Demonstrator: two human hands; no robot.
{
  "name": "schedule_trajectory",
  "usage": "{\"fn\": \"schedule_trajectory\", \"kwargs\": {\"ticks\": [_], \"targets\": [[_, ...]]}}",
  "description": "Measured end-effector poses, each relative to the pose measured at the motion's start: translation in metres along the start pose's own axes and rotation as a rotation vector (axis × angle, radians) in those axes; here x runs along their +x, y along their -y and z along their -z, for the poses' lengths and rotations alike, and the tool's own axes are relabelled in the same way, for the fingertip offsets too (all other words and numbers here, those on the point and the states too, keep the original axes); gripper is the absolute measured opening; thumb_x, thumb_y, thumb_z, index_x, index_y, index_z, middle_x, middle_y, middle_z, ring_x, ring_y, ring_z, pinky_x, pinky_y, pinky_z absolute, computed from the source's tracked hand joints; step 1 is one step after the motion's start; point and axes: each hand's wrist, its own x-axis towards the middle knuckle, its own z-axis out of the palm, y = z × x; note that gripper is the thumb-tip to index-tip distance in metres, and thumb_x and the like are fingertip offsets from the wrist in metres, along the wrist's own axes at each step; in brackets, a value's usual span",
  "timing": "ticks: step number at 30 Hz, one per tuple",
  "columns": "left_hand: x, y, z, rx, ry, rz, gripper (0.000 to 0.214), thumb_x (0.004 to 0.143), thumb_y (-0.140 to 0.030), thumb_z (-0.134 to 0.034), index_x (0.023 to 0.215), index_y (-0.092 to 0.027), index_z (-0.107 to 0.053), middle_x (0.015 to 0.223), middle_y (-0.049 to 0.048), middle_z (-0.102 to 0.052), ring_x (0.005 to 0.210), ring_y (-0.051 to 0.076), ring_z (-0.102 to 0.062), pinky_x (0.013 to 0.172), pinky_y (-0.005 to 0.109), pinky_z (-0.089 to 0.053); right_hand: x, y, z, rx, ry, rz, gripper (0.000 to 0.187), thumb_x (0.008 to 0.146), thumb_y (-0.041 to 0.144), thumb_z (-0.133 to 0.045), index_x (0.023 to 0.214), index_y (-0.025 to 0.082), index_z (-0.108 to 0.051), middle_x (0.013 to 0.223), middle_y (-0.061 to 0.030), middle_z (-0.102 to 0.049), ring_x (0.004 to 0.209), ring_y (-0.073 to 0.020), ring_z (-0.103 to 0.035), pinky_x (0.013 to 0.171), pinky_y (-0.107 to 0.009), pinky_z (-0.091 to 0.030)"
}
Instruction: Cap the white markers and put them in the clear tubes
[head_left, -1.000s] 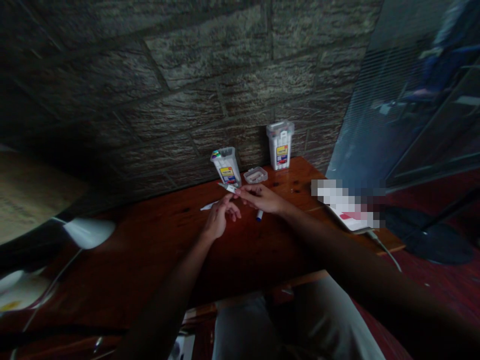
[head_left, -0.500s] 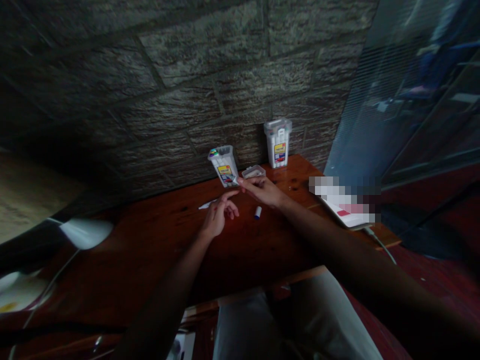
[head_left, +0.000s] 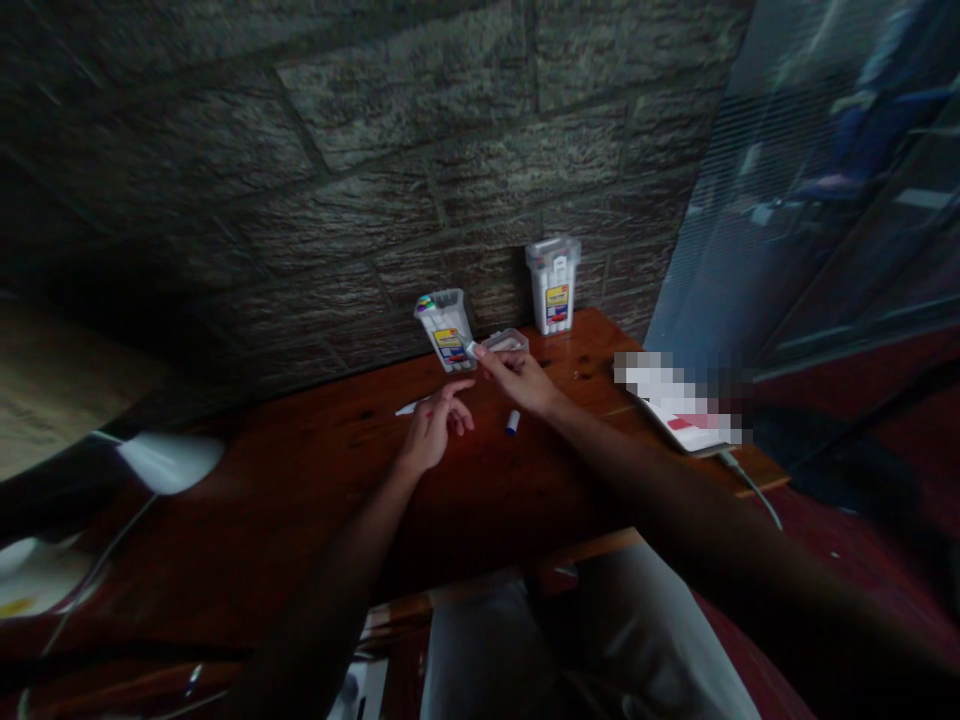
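My right hand (head_left: 519, 378) is closed, with finger and thumb pinching a small white piece (head_left: 472, 349), too small to name surely. This piece is in front of the left-hand clear box of markers (head_left: 450, 335). My left hand (head_left: 435, 425) hovers over the table, fingers apart, with nothing visible in it. Just behind it lies a slim white marker (head_left: 409, 408), partly covered by the hand. A short white cap with a blue end (head_left: 512, 422) lies on the wood below my right hand. An open clear lid or tray (head_left: 516, 338) sits behind my right hand, partly hidden.
A second, lidded box of markers (head_left: 553, 290) stands by the stone wall (head_left: 360, 220). To the right lies a pale, blurred-out device (head_left: 686, 430) with a cable (head_left: 754, 485). A white lamp (head_left: 172, 462) is at the left of the wooden table (head_left: 300, 480).
The small white piece in my right hand has tilted and moved slightly upward. My left hand stays almost in place. The whole view has shifted a little.
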Motion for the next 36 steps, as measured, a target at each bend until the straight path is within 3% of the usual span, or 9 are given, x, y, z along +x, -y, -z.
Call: {"fn": "schedule_trajectory", "kwargs": {"ticks": [4, 8, 13, 19, 25, 31, 36], "targets": [[-0.0011, -0.0015, -0.0006, 0.036, -0.005, -0.021, 0.064, 0.101, -0.058, -0.025, 0.126, -0.012, -0.062, 0.064, 0.0013, -0.066, 0.054, 0.014, -0.056, 0.059, 0.027, -0.045, 0.0001, 0.0033, 0.0023, 0.135, 0.062, -0.122, 0.053, 0.093, 0.063, -0.048, 0.079, 0.016, -0.068, 0.054, 0.0051, -0.041, 0.05, -0.0097, -0.037, 0.048, -0.025, -0.027], [-0.0011, -0.0004, -0.0013, 0.061, 0.013, -0.034, 0.064, 0.102, -0.059, -0.025, 0.126, -0.012, -0.062, 0.065, 0.0013, -0.065, 0.054, 0.014, -0.056, 0.058, 0.026, -0.045, 0.0017, 0.0029, 0.0022, 0.241, 0.083, -0.255, 0.04, 0.099, 0.047, -0.044, 0.087, 0.016, -0.067, 0.067, 0.0011, -0.056, 0.05, -0.0083, -0.04, 0.046, -0.022, -0.03], [-0.0007, -0.0005, -0.0006, 0.09, 0.008, -0.037, 0.065, 0.102, -0.059, -0.024, 0.125, -0.012, -0.062, 0.065, 0.0012, -0.065, 0.054, 0.014, -0.056, 0.059, 0.026, -0.046, -0.0006, -0.0001, -0.0017, 0.27, 0.092, -0.207, 0.033, 0.097, 0.05, -0.05, 0.092, 0.019, -0.057, 0.07, 0.0023, -0.059, 0.049, -0.0071, -0.04, 0.043, -0.02, -0.029], [-0.0016, -0.0018, -0.001, 0.079, 0.008, -0.021, 0.065, 0.101, -0.06, -0.025, 0.126, -0.013, -0.062, 0.065, 0.001, -0.065, 0.054, 0.014, -0.056, 0.058, 0.026, -0.045, -0.0024, -0.0028, -0.0046, 0.325, 0.125, -0.169, 0.035, 0.091, 0.058, -0.056, 0.092, 0.024, -0.048, 0.052, 0.0118, -0.033, 0.038, -0.0062, -0.024, 0.036, -0.02, -0.017], [-0.0002, 0.0, -0.0005, 0.097, 0.01, -0.043, 0.064, 0.102, -0.06, -0.025, 0.125, -0.013, -0.062, 0.064, 0.0007, -0.064, 0.053, 0.013, -0.056, 0.057, 0.026, -0.045, -0.0013, -0.0038, -0.0038, 0.272, 0.127, -0.161, 0.028, 0.094, 0.048, -0.057, 0.091, 0.022, -0.049, 0.065, 0.0069, -0.049, 0.043, -0.0058, -0.034, 0.036, -0.02, -0.024], [-0.0005, -0.0022, -0.0004, 0.101, 0.003, -0.048, 0.064, 0.101, -0.06, -0.026, 0.124, -0.012, -0.063, 0.063, 0.0008, -0.064, 0.052, 0.013, -0.056, 0.056, 0.026, -0.045, -0.0024, -0.0033, -0.0022, 0.263, 0.142, -0.174, 0.04, 0.093, 0.059, -0.053, 0.099, 0.021, -0.059, 0.054, 0.0099, -0.034, 0.04, -0.0061, -0.026, 0.036, -0.021, -0.019], [-0.0007, -0.0022, -0.0005, 0.098, 0.004, -0.048, 0.063, 0.102, -0.059, -0.026, 0.125, -0.013, -0.063, 0.064, 0.0009, -0.065, 0.053, 0.013, -0.056, 0.057, 0.026, -0.046, -0.0007, -0.0048, -0.0018, 0.249, 0.098, -0.187, 0.045, 0.092, 0.064, -0.052, 0.087, 0.019, -0.059, 0.056, 0.0074, -0.042, 0.04, -0.0052, -0.03, 0.036, -0.021, -0.02]]}}
